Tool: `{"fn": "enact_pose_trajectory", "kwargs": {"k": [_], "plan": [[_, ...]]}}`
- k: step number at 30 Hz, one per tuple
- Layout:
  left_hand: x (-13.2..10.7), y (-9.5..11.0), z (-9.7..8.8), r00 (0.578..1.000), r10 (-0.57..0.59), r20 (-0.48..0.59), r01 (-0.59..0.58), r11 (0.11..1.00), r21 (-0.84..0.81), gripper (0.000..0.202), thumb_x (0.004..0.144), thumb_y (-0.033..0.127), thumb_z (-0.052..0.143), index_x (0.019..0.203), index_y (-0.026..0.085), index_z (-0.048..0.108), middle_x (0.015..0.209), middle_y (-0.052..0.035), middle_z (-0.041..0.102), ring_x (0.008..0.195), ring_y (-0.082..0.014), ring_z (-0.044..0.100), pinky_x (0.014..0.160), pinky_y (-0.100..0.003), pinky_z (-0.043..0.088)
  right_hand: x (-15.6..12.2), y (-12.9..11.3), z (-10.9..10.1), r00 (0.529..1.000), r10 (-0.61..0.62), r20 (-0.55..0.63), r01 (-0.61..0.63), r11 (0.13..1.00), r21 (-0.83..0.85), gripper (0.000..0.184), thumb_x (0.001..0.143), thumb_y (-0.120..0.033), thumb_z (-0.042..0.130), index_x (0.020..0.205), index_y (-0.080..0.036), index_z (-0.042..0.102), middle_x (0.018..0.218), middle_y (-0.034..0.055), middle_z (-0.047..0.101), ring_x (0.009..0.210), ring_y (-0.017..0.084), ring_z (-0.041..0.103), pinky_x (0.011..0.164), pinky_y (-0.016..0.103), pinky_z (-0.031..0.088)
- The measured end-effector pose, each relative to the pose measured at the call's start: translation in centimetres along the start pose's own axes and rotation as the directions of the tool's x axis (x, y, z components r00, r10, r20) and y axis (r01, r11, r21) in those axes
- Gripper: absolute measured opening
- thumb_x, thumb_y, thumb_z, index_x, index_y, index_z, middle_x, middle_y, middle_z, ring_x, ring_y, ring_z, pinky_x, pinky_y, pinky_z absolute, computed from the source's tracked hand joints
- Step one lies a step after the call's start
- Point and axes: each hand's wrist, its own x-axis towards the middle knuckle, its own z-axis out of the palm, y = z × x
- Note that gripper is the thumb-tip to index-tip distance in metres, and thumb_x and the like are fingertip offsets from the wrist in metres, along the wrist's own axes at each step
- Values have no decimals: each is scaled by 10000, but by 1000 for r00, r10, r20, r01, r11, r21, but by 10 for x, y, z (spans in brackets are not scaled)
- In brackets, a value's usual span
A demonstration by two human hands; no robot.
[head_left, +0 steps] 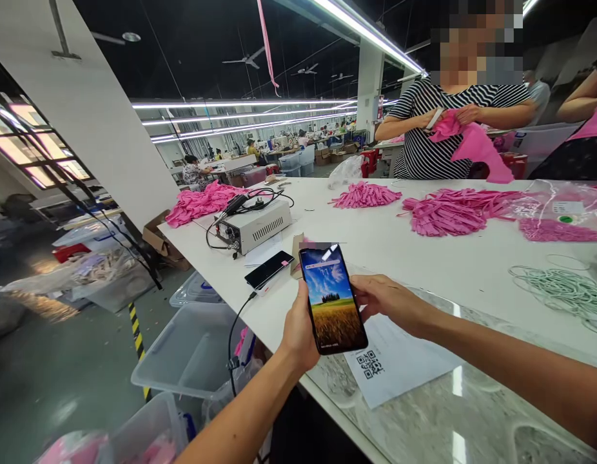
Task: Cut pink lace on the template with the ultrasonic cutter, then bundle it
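A smartphone (pixel 333 299) with a lit screen, showing a field under a blue sky, is held upright above the table edge. My left hand (pixel 298 332) grips its left side and lower back, the thumb along the edge. At the phone's right edge, my right hand (pixel 388 299) has its fingers bent against the side; part of them is hidden. Below lies a white paper sheet (pixel 405 367) printed with a QR code (pixel 370 365). A second, dark phone (pixel 269 269) rests on the table beyond my left hand, with a white cabled block (pixel 265 290) by it.
On the white table (pixel 453 264) stand a grey control box (pixel 257 225), pink fabric (pixel 206 203), pink strip bundles (pixel 446 216) and green cord (pixel 554 290). Clear plastic bins (pixel 192 348) sit on the floor at left. Across the table a person (pixel 434 135) handles pink cloth.
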Motion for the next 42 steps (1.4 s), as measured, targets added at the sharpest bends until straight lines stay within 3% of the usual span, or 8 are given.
{"fn": "enact_pose_trajectory", "kwargs": {"k": [6, 12, 16, 23, 29, 32, 37, 42], "plan": [[-1, 7, -4, 992, 29, -122, -29, 1000, 3, 624, 996, 566, 299, 1140, 83, 667, 1093, -166, 710, 1040, -311, 673, 983, -475, 473, -8, -7, -5, 995, 11, 104, -13, 1000, 15, 511, 734, -346, 642, 1231, -227, 641, 1230, 69, 652, 1019, 248, 615, 691, 306, 520], [-5, 8, -3, 981, 30, -190, -29, 1000, 10, 574, 992, 550, 340, 1098, 96, 674, 1040, -154, 717, 942, -301, 697, 906, -454, 516, -10, -10, -7, 988, 49, 148, -51, 999, 11, 622, 707, -260, 619, 1328, -253, 569, 1280, 61, 632, 951, 229, 644, 712, 335, 508], [-11, 3, -10, 974, 12, -226, -16, 1000, -15, 523, 997, 530, 349, 1089, 128, 672, 1038, -123, 716, 955, -282, 692, 925, -436, 504, -12, -1, -9, 989, 117, 92, -120, 993, 19, 682, 677, -262, 647, 1348, -210, 536, 1305, 107, 607, 938, 225, 651, 745, 361, 522], [-25, 1, -22, 973, -10, -230, 0, 999, -43, 481, 993, 484, 388, 1117, 115, 671, 1032, -123, 713, 989, -282, 674, 951, -424, 475, -10, 13, -8, 989, 149, 13, -149, 987, 57, 675, 662, -290, 687, 1316, -215, 542, 1285, 111, 609, 951, 230, 656, 787, 393, 533], [-31, -18, -29, 985, -63, -158, 46, 993, -106, 491, 938, 515, 491, 1040, 92, 719, 974, -139, 720, 873, -265, 685, 913, -399, 476, -7, 19, 8, 991, 84, 107, -97, 988, 120, 647, 732, -270, 611, 1359, -209, 463, 1261, 103, 629, 1060, 255, 629, 860, 404, 490], [-29, -33, -35, 993, -63, -100, 52, 993, -107, 484, 885, 518, 577, 1073, 96, 720, 1026, -146, 714, 898, -271, 675, 900, -393, 480, -6, 24, 21, 991, 46, 123, -66, 984, 165, 561, 731, -257, 580, 1285, -222, 500, 1117, 65, 688, 1034, 257, 624, 851, 397, 462], [-27, -46, -40, 996, -37, -78, 29, 995, -97, 452, 818, 500, 678, 1038, 110, 736, 1050, -142, 720, 1014, -299, 653, 967, -403, 450, -7, 27, 37, 995, 99, -14, -95, 977, 189, 342, 656, -277, 587, 992, -215, 566, 924, 36, 679, 902, 241, 621, 801, 376, 457], [-24, -52, -49, 997, -37, -73, 32, 997, -65, 463, 791, 501, 720, 1037, 109, 741, 1018, -144, 726, 941, -296, 672, 906, -410, 479, -3, 27, 38, 988, 108, -110, -86, 979, 186, 312, 627, -304, 592, 924, -215, 556, 837, 15, 651, 845, 227, 603, 770, 357, 445]]}}
